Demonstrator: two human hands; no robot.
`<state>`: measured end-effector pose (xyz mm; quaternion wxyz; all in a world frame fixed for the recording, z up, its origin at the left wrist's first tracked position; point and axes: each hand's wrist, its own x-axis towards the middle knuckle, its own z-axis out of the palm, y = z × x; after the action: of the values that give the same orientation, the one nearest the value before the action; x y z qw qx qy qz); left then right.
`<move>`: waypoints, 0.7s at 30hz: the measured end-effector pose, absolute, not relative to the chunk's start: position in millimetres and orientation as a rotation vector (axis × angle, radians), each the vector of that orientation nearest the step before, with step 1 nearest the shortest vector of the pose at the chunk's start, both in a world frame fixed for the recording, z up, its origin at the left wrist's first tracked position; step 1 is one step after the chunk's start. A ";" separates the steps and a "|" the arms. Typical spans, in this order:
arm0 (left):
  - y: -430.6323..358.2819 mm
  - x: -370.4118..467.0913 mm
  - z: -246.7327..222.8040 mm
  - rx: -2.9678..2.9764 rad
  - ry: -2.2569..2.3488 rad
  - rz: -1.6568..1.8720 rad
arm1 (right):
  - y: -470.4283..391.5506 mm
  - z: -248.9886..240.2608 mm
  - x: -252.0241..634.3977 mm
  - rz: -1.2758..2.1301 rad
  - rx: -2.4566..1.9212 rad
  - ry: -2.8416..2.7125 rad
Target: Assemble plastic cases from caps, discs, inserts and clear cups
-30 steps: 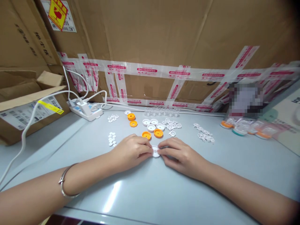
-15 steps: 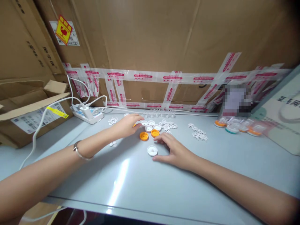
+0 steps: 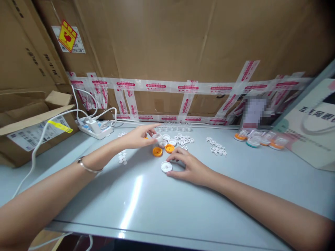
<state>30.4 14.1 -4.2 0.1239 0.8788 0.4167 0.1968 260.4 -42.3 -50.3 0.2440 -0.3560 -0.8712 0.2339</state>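
My left hand (image 3: pixel 141 136) reaches over the round parts at the middle of the table, thumb and fingers closed on a white round cap (image 3: pixel 157 136). Close by lie more white caps (image 3: pixel 165 137) and two orange caps (image 3: pixel 157 151), open side up. A bit of another orange piece shows behind the left hand. Nearer to me, my right hand (image 3: pixel 180 164) has its thumb and fingertips at the edge of a white disc-shaped cap (image 3: pixel 166 167), which rests on the table. The remaining fingers of that hand are curled and partly hidden.
Behind the caps stand a row of clear cups (image 3: pixel 176 126) and a pile of white cut-out pieces (image 3: pixel 184 138), with more pieces (image 3: pixel 216 147) to the right. Small white parts (image 3: pixel 122 157) lie left. A power strip (image 3: pixel 96 130), open carton (image 3: pixel 34 129) and lidded orange items (image 3: pixel 276 143) flank them.
My left hand has dropped its fingers onto a white cap and closed on it. The right hand has closed in on the white disc-shaped cap. The whole view has shifted slightly.
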 end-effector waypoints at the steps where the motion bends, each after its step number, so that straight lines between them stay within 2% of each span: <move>1: 4.8 28.3 0.5 2.543 1.168 0.550 | -42.1 -50.5 260.3 0.635 -0.963 -2.381; 6: -12.7 14.8 -3.6 2.677 1.177 0.335 | -42.5 -50.4 260.1 0.636 -0.967 -2.389; 12: 10.0 9.8 -28.0 2.745 1.306 0.432 | -43.5 -50.4 260.7 0.622 -0.971 -2.393; 21: -11.2 36.8 -26.3 2.781 1.070 0.476 | -44.0 -49.4 260.7 0.614 -0.960 -2.395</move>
<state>36.8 -11.2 -26.3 0.0620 0.9198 0.3541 0.1575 260.7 -44.0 -49.4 0.2420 -0.3512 -0.8762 0.2245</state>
